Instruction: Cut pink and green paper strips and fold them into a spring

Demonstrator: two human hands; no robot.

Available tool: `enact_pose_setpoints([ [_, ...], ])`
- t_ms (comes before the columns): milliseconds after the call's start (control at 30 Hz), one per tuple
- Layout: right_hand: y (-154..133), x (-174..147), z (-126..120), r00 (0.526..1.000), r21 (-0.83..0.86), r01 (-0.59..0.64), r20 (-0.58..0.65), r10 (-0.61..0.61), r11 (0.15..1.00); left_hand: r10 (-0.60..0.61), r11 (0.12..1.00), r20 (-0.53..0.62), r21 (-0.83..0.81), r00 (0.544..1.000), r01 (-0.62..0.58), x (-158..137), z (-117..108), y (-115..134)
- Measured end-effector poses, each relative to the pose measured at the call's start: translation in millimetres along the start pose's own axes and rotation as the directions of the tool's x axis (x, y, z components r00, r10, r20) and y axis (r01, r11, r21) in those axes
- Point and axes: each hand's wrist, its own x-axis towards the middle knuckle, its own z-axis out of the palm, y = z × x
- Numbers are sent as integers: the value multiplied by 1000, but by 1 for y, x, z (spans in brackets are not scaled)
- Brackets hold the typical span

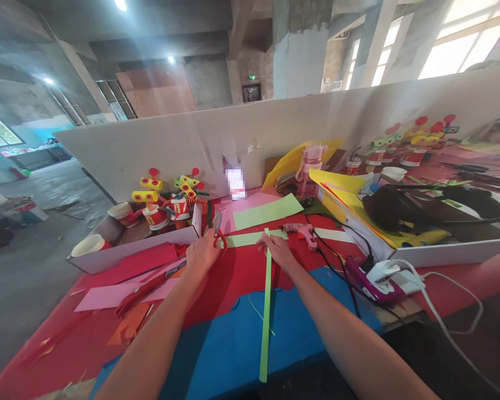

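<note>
"Over the blue sheet (216, 350), near side: what do we log 1st?"

"Narrow green strip (265, 322). Long axis fore-aft, near end toward us, far end up at R hand (277, 250)."

"Fingers?"

"R thumb + index pinching strip nr its far end. L hand (204, 253) wrapped round red-handled scissors (220, 240), blades pointing away from us."

"Key rel.?"

"Strip's right of the scissors, gap b/w, both long axes running roughly away from us. R hand's the nearer, it's on the strip; L's apart from it."

"Beyond?"

"Flat green piece (245, 239) crosswise, strip's far end overlapping it in our view; pink glue gun (303, 230) to its R. Then wide green sheet (269, 212), then white partition (170, 144)."
</note>
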Motion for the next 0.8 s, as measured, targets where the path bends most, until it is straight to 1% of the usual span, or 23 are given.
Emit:
enact_pose_setpoints([
  [67, 0, 0, 0, 1000, -6, 0, 4, 0, 1000, 69, 997, -5, -21, 998, -69, 11, -4, 6],
  [133, 0, 1, 1, 1000, -12, -4, 7, 4, 1000, 198, 979, -6, -45, 980, -198, 26, -5, 12],
  [200, 2, 2, 1, 1000, -11, -8, 5, 8, 1000, 343, 938, 17, -61, 939, -341, 45, -3, 17],
  [267, 4, 3, 1, 1000, 0, -13, 5, 13, 1000, 439, 898, 52, -77, 897, -434, 65, 1, 21],
  [367, 7, 4, 2, 1000, 8, -13, 8, 13, 1000, 518, 854, 55, -79, 854, -514, 90, 9, 22],
  [433, 7, 5, 2, 1000, 1, -7, 5, 7, 1000, 533, 846, 40, -48, 845, -532, 99, 13, 21],
  [533, 2, 3, 3, 1000, -24, 10, 1, -10, 1000, 503, 863, -15, -37, 864, -503, 97, 13, 18],
  [600, -2, 1, 4, 999, -52, 33, 18, -32, 998, 531, 844, -24, -74, 847, -531, 86, 11, 17],
  [633, -4, 0, 5, 998, -64, 46, 34, -44, 997, 577, 813, 8, -105, 817, -573, 80, 10, 16],
  [667, -6, 0, 6, 997, -72, 56, 55, -52, 996, 625, 779, 68, -131, 778, -614, 73, 9, 16],
  [700, -7, -1, 6, 995, -76, 64, 77, -58, 995, 640, 767, 125, -142, 758, -625, 67, 10, 17],
  [733, -8, -2, 7, 994, -75, 67, 95, -60, 995, 638, 770, 165, -134, 752, -624, 61, 11, 18],
  [800, -9, -3, 7, 992, -64, 66, 115, -58, 996, 593, 804, 176, -71, 786, -591, 53, 16, 23],
])
